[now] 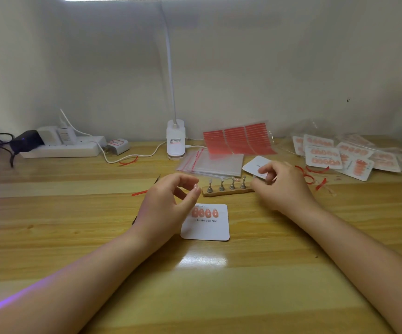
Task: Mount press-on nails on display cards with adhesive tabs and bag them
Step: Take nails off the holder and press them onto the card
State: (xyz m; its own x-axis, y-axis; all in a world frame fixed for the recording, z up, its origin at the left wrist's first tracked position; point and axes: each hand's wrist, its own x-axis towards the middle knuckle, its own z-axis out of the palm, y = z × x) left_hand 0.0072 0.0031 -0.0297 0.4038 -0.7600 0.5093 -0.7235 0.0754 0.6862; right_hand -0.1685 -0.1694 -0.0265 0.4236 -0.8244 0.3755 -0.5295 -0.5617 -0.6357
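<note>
A white display card (206, 229) printed "Handmade Nail" lies on the wooden table (74, 237) with several pink press-on nails (204, 212) stuck in a row along its top. My left hand (166, 206) hovers at the card's left edge, fingers loosely curled with nothing in them. Behind the card stands a wooden nail stand (226, 190) with several metal pegs. My right hand (282, 186) is beside the stand's right end, its fingers at a stack of blank white cards (255, 166); whether it grips one is unclear. Red adhesive tab sheets (238, 138) lean at the back.
Clear zip bags (209, 163) lie behind the stand. Bagged finished cards (339, 154) are piled at the right, with red liner strips (310, 175) near them. A clip lamp (176, 141), power strip (62, 147) and chargers sit at the back. A red-handled tool (142, 192) lies left.
</note>
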